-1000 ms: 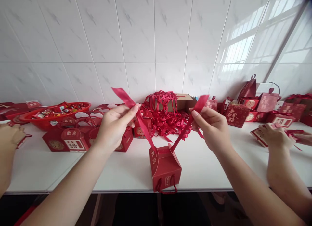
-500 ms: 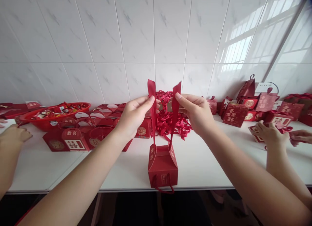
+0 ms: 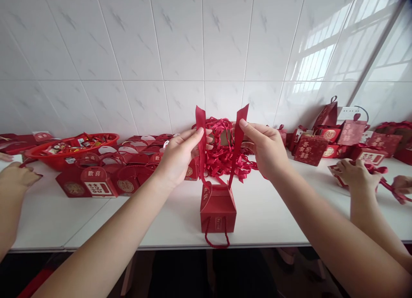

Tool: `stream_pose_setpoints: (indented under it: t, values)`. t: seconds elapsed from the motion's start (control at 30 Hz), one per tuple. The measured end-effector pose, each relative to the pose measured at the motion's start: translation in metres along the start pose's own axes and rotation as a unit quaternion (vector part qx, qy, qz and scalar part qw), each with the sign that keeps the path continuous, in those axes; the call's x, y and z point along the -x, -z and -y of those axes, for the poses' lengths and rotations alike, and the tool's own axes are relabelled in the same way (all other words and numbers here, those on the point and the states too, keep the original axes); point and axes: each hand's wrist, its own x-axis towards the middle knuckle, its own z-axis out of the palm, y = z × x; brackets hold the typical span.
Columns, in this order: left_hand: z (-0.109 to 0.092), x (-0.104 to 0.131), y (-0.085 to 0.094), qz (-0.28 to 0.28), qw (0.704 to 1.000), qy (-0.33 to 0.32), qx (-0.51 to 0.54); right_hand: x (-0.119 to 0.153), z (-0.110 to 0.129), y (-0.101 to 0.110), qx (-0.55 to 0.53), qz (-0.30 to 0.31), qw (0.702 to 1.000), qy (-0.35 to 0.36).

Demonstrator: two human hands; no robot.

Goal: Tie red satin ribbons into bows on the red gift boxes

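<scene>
My left hand (image 3: 182, 154) pinches one end of a red ribbon (image 3: 201, 150) between thumb and fingers. The other end of that ribbon is pinched in my right hand (image 3: 264, 145). Both ends rise in a V from the top flaps of a small red gift box (image 3: 219, 210), which stands near the front edge of the table below my hands. A red cord handle (image 3: 217, 245) hangs from the box's front, over the table edge. How the ribbon passes through the flaps is hidden.
Behind my hands lies a pile of red ribbons (image 3: 225, 161). Red boxes (image 3: 99, 180) and a red basin (image 3: 48, 156) of sweets stand left. Finished-looking boxes (image 3: 312, 150) are stacked right. Other people's hands work at the left edge and with a box and ribbon (image 3: 392, 188) at right.
My right hand has moved slightly right, so the ribbon ends are spread wider. The gift box has shifted a little up and right in view. At right, a person's hand pulls ribbon outward.
</scene>
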Motion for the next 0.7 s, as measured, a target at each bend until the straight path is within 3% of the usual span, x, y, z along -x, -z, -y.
stream_pose_setpoints:
  t: [0.2, 0.37, 0.53, 0.7]
  values:
    - [-0.004, -0.004, 0.0, -0.025, 0.999, -0.038, 0.009, -0.002, 0.002, 0.004, -0.029, 0.016, 0.999, 0.012]
    - [-0.006, -0.004, -0.002, 0.014, 0.998, -0.054, -0.013, -0.008, -0.001, 0.001, -0.081, 0.051, 0.995, -0.032]
    - [-0.006, -0.001, -0.005, 0.078, 0.985, -0.053, -0.143, -0.009, -0.003, -0.003, -0.032, 0.123, 0.989, -0.079]
    - [-0.006, 0.002, -0.008, 0.083, 0.964, -0.036, -0.25, 0.003, -0.01, -0.005, -0.085, 0.208, 0.973, -0.042]
